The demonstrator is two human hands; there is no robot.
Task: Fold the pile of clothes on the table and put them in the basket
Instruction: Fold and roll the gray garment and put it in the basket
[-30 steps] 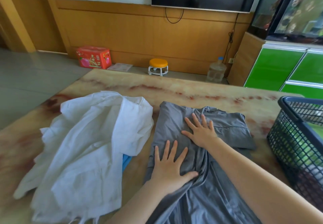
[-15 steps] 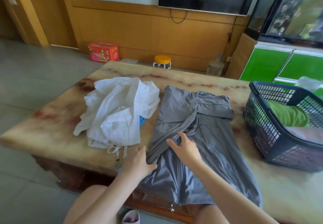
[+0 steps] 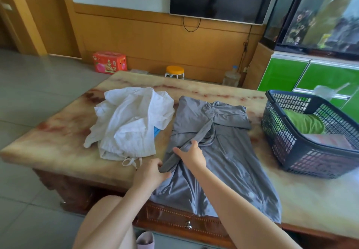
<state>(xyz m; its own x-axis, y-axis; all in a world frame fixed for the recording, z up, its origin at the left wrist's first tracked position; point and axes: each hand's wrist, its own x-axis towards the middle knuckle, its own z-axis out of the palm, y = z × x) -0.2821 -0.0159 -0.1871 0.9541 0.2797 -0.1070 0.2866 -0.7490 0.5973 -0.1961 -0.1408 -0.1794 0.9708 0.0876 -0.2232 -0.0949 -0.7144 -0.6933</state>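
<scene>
Room: wood-panelled wall, dark screen above, marbled worktop in front.
Left hand: closed on the near end of a bunched grey sleeve, at the near edge of the worktop.
Right hand: just beyond the left, fingers loosely curled, thumb and fingertips pinching the same sleeve further up.
Grey garment: spread flat, long axis running away from the body; far end folded over, near hem hanging over the worktop edge.
Sleeve line: slants from the left hand up and right toward the garment's middle; likely next laid across the body of the garment.
Nearer hand: both on the sleeve; right nearer the basket.
White garment: crumpled heap just left of the grey one, something blue peeking from under it, not yet folded.
Basket: dark mesh, on the worktop right of the grey garment, well apart from both hands.
Basket contents: a green cloth and a pinkish piece beside it.
</scene>
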